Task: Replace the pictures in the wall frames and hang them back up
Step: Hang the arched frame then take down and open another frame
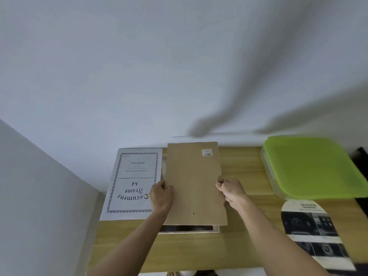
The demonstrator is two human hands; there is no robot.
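Both forearms bare, no sleeves in view. Left hand (pixel 161 198) and right hand (pixel 231 191): no gloves, rings or watch visible. Bare toes (pixel 173 273) at bottom edge.

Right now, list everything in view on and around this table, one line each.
backing board: one, brown with a small white barcode sticker, centre of the table, held over the frame
picture frame: one, pale rim, lying flat under the board, near edge showing
Document Frame A4 sheet: one, white with dark ornate border, flat on the table beside the board
storage box: one, clear with a green lid, far right of the table
printed leaflet: one, white with dark photos, near right
table: one, light wood, against a white wall
left hand: grips the board's left edge
right hand: grips the board's right edge
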